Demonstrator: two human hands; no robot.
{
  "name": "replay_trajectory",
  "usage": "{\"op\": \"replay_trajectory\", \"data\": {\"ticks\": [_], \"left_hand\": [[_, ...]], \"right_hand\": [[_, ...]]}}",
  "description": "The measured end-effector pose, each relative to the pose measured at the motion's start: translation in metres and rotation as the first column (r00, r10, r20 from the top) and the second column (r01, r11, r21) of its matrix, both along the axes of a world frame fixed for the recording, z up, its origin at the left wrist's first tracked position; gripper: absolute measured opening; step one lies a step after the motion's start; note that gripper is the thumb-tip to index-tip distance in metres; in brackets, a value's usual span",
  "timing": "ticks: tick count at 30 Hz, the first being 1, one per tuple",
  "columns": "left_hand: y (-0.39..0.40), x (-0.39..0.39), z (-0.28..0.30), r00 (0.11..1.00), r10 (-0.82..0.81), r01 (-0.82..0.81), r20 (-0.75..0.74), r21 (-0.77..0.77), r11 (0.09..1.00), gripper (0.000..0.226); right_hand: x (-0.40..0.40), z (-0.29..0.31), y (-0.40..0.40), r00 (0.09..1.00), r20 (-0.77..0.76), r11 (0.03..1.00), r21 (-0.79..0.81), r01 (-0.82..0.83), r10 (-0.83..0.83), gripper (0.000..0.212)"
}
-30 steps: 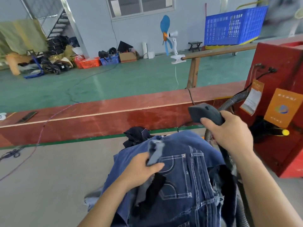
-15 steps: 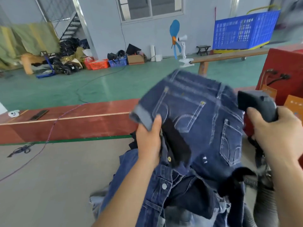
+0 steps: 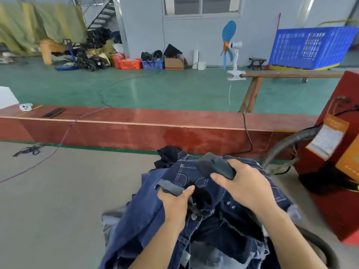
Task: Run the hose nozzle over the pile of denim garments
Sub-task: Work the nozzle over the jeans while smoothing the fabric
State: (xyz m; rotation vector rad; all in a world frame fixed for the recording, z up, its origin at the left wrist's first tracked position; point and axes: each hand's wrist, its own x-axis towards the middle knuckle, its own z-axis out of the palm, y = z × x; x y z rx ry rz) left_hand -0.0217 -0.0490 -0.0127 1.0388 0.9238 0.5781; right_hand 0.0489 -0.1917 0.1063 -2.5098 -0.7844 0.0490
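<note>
Right hand [image 3: 245, 186] gripped nozzle [image 3: 214, 167]; left hand [image 3: 175, 200] pinched denim [image 3: 194, 193] hem. Risk: loose hem could foul the nozzle; hose [image 3: 287, 144] might drag the pile.

Both forearms bare up to the bottom frame edge, no sleeve or cuff in view. Left hand [image 3: 175, 203] and right hand [image 3: 245, 186]: no gloves, no rings, no watch or wristband visible at either wrist. Nails look short and unpainted where fingers show; nothing else of the person's body or clothing appears in the head view.
</note>
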Motion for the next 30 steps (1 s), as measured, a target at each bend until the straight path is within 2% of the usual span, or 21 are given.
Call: {"op": "replay_trajectory", "data": {"ticks": [5,7,8,9,10,11,13,16,18,22,25,30], "left_hand": [[-0.011,-0.011,-0.007,0.975,-0.01,0.074,-0.222,0.281,0.957,0.12],[-0.015,-0.019,-0.007,0.929,0.032,0.135,-0.368,0.419,0.898,0.126],[-0.017,-0.023,-0.007,0.887,0.1,0.193,-0.451,0.558,0.807,0.122],[-0.019,-0.025,-0.008,0.846,0.185,0.26,-0.5,0.691,0.675,0.111],[-0.019,-0.028,-0.009,0.832,0.266,0.282,-0.486,0.785,0.552,0.098],[-0.018,-0.029,-0.012,0.83,0.297,0.293,-0.473,0.822,0.489,0.089],[-0.014,-0.033,-0.02,0.806,0.225,0.361,-0.547,0.756,0.545,0.09],[-0.006,-0.035,-0.042,0.695,0.027,0.52,-0.718,0.529,0.671,0.094],[-0.007,-0.035,-0.044,0.698,-0.07,0.53,-0.712,0.449,0.719,0.105],[-0.007,-0.035,-0.041,0.711,-0.117,0.521,-0.694,0.408,0.749,0.125],[-0.01,-0.035,-0.043,0.682,-0.144,0.55,-0.717,0.373,0.747,0.136],[-0.013,-0.034,-0.046,0.657,-0.13,0.546,-0.743,0.35,0.761,0.136]], "right_hand": [[-0.01,-0.007,0.01,0.998,0.03,0.997,-0.067,-0.049,0.051,0.032],[-0.012,-0.009,0.009,0.998,0.018,0.993,-0.1,-0.057,0.059,0.033],[-0.012,-0.011,0.008,0.998,0.008,0.991,-0.12,-0.062,0.063,0.033],[-0.013,-0.013,0.006,0.998,-0.003,0.988,-0.138,-0.065,0.066,0.035],[-0.014,-0.015,0.005,0.998,-0.014,0.986,-0.152,-0.07,0.069,0.035],[-0.014,-0.017,0.003,0.997,-0.028,0.984,-0.163,-0.077,0.074,0.035],[-0.014,-0.02,-0.001,0.995,-0.054,0.98,-0.175,-0.09,0.082,0.034],[-0.013,-0.021,-0.005,0.994,-0.061,0.974,-0.203,-0.098,0.088,0.033],[-0.013,-0.022,-0.007,0.996,-0.045,0.972,-0.219,-0.084,0.076,0.034],[-0.012,-0.012,-0.005,0.997,0.044,0.985,-0.163,-0.049,0.057,0.037],[-0.017,-0.001,0.004,0.992,0.051,0.99,-0.087,-0.109,0.113,0.038],[-0.038,-0.014,0.024,0.96,0.003,0.928,-0.255,-0.271,0.281,0.04]]}}
